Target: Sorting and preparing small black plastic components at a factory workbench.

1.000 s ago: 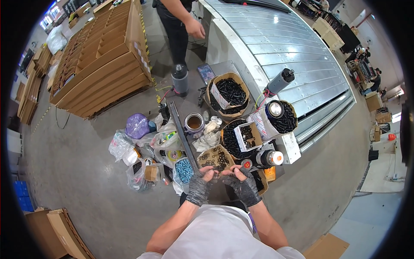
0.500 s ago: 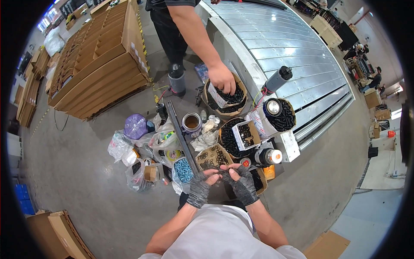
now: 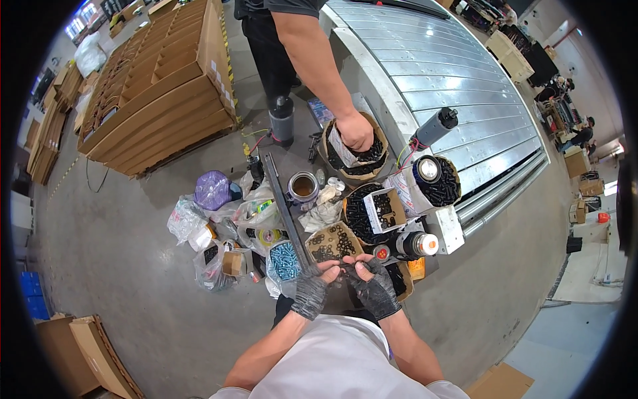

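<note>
Over on the left stands a tall stack of brown corrugated cardboard trays [image 3: 159, 126], its end dotted with small white labels too tiny to read. Then come crinkled clear plastic bags [image 3: 186, 223] and a round, ribbed purple lid [image 3: 212, 190]. A long dark metal bar [image 3: 279, 201] slants past a bag of shiny blue bolts [image 3: 284, 261] and an open, purplish-grey round container of brown liquid [image 3: 304, 197].

The left hand [image 3: 311, 294], in a grey knitted fingerless glove, angles up and inward, thumb and fingers closed at the tips. Above it sits a shallow tan cardboard tray [image 3: 324, 234] scattered with black rings. Just below that tray's lower right edge, both hands' fingertips pinch a small dark piece [image 3: 345, 265], its shape hard to make out. A co-worker's bare hand [image 3: 355, 132] reaches down into a brown sack [image 3: 355, 176] of black cylinders; I can't see what its fingers hold.

The right hand [image 3: 376, 287], gloved alike, leans inward, thumb and forefinger together. Past it are a black-and-silver flask [image 3: 413, 245] and a ribbed, slatted silver metal table [image 3: 452, 86].
</note>
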{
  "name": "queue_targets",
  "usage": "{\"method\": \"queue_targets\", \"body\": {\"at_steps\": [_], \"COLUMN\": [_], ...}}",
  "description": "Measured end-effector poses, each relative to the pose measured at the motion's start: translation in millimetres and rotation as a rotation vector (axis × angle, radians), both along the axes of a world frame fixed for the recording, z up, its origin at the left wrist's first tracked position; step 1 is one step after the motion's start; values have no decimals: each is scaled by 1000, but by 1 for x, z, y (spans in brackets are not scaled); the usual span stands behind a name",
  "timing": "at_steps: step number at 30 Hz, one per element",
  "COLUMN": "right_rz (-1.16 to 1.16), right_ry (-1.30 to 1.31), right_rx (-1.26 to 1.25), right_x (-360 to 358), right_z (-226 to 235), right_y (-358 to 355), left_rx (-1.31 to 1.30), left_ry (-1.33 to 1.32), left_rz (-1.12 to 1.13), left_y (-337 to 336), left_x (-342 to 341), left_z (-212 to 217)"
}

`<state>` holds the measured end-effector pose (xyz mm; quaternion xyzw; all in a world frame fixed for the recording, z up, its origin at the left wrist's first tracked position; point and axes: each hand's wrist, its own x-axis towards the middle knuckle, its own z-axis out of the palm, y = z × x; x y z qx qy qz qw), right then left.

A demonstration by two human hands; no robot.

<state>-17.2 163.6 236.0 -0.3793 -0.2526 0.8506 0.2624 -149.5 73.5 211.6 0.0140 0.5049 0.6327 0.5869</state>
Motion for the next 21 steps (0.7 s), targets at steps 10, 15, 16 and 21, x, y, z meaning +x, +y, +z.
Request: {"method": "queue_targets", "body": {"at_steps": [10, 15, 16, 21], "right_rz": [-48, -11, 4, -1], "right_ry": [-24, -103, -121, -146], "right_rx": [-12, 113, 190, 202], "right_x": [-5, -5, -4, -8], "right_z": [-6, -1, -2, 0], "right_y": [-4, -6, -6, -9], "left_rx": [68, 80, 80, 189], "left_ry": [-231, -628, -630, -789], "left_rz": [13, 36, 37, 98], "left_y": [0, -2, -2, -3], "left_x": [5, 0, 1, 3], "left_z": [-16, -19, -23, -29]}}
